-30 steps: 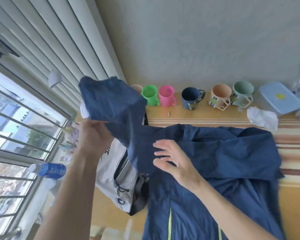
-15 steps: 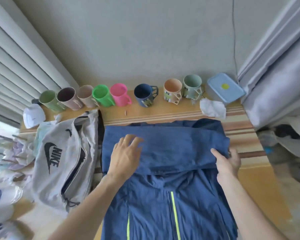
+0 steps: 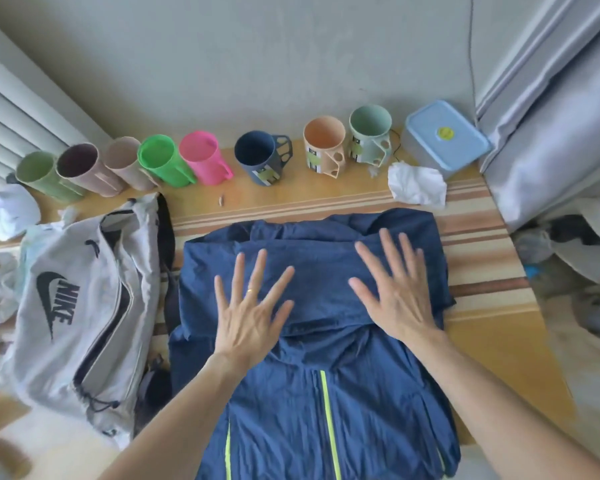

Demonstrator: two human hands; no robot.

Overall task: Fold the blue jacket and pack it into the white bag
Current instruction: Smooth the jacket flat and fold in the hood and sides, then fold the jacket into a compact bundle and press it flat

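Writing: NIKE with swoosh on white bag [image 3: 84, 306]
Mugs [image 3: 201, 162]: eight
Jackets: one blue jacket [image 3: 312, 393]
Left hand [image 3: 253, 313]: fingers spread flat on jacket
Right hand [image 3: 395, 296]: likewise

The lower part of the dark blue nylon jacket [image 3: 312, 410] is cut off by the bottom edge; the clutter at the right is blurred.

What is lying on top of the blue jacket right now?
Both hands lie flat, fingers spread, on the jacket: the left hand and the right hand, pressing its folded-over upper part. The cloth under the palms is covered.
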